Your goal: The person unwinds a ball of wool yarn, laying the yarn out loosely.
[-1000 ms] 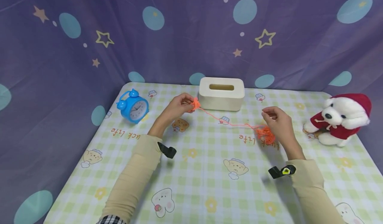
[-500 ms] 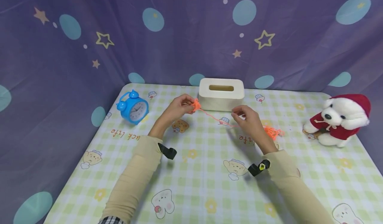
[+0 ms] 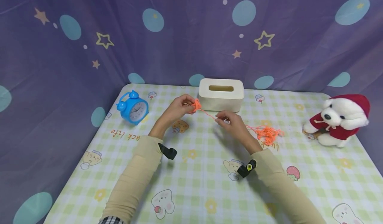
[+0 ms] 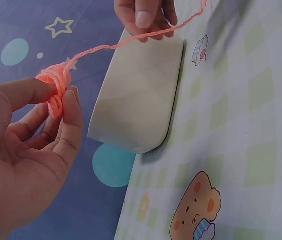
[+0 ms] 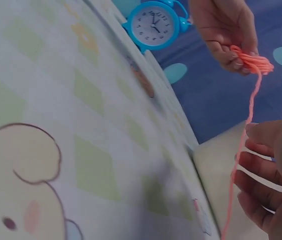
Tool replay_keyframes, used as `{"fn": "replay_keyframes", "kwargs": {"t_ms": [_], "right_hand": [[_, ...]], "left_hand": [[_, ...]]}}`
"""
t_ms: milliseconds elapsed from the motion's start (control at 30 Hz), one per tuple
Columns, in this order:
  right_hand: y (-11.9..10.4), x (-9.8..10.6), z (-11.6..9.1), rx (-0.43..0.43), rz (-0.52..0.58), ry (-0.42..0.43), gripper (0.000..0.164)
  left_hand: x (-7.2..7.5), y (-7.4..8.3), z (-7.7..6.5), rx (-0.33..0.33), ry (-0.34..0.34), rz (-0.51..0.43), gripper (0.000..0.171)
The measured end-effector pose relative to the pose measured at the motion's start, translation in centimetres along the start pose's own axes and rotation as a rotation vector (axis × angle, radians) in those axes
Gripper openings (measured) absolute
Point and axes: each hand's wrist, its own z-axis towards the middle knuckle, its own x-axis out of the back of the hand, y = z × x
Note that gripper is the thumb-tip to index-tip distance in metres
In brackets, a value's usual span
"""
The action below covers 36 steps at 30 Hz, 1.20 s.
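Observation:
My left hand (image 3: 179, 108) pinches a small wound bundle of orange yarn (image 4: 57, 82) between thumb and fingertips, in front of the tissue box. A single yarn strand (image 4: 116, 46) runs from that bundle to my right hand (image 3: 231, 122). The right fingertips, loosely bent, lie along the strand in the right wrist view, with thumb and fingers apart rather than closed on it. Beyond the right hand the strand leads to a loose yarn pile (image 3: 268, 134) on the tablecloth, right of the right wrist. Part of the strand is hidden behind the right hand.
A cream tissue box (image 3: 221, 99) stands just behind both hands. The blue alarm clock (image 3: 134, 109) is at the left and a white plush dog (image 3: 338, 120) in red sits at the right. A purple curtain (image 3: 191, 44) hangs behind the checked tablecloth (image 3: 191, 184).
My right hand has travelled left from beside the loose pile, along the strand, closer to the left hand. The left hand stays in place with its bundle.

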Motion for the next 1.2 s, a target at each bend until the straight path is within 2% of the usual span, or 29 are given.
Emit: {"fn": "replay_keyframes", "kwargs": {"t_ms": [167, 467, 600, 933, 1200], "right_hand": [[-0.1, -0.5, -0.2, 0.015, -0.005, -0.003, 0.009], [-0.1, -0.9, -0.4, -0.017, 0.0, -0.067, 0.009], [-0.2, -0.7, -0.5, -0.027, -0.006, -0.069, 0.008], [-0.1, 0.9, -0.6, -0.14, -0.018, 0.086, 0.014], [0.3, 1.9, -0.6, -0.151, -0.022, 0.215, 0.015]], "left_hand": [[0.0, 0.0, 0.1, 0.004, 0.0, 0.009, 0.017], [0.1, 0.1, 0.1, 0.018, -0.005, 0.0, 0.021], [0.1, 0.1, 0.2, 0.014, -0.004, -0.006, 0.02], [0.3, -0.2, 0.0, -0.014, -0.017, -0.034, 0.016], [0.4, -0.3, -0.3, -0.023, -0.052, -0.038, 0.015]]}}
